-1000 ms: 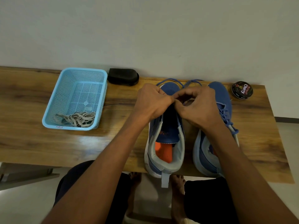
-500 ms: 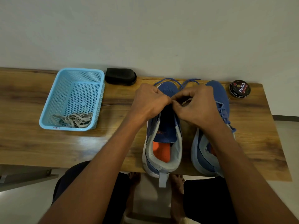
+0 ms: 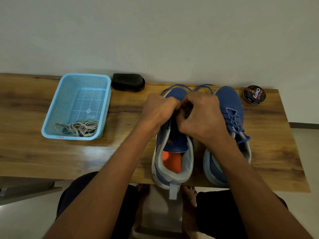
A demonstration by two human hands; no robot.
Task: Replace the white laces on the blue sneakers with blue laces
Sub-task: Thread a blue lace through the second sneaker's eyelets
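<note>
Since a second ago, we are closing our hands together over the left sneaker's eyelets, knuckles now nearly touching. Nearest us, that sneaker is hanging its heel over the table edge, tongue open, mostly unlaced. Our left hand and right hand are curling tight on the blue lace, whose loops are trailing past the toe. We judge we are threading a low eyelet; next we are needing to pull both ends even. The right sneaker is already laced. White laces are lying in the basket.
</note>
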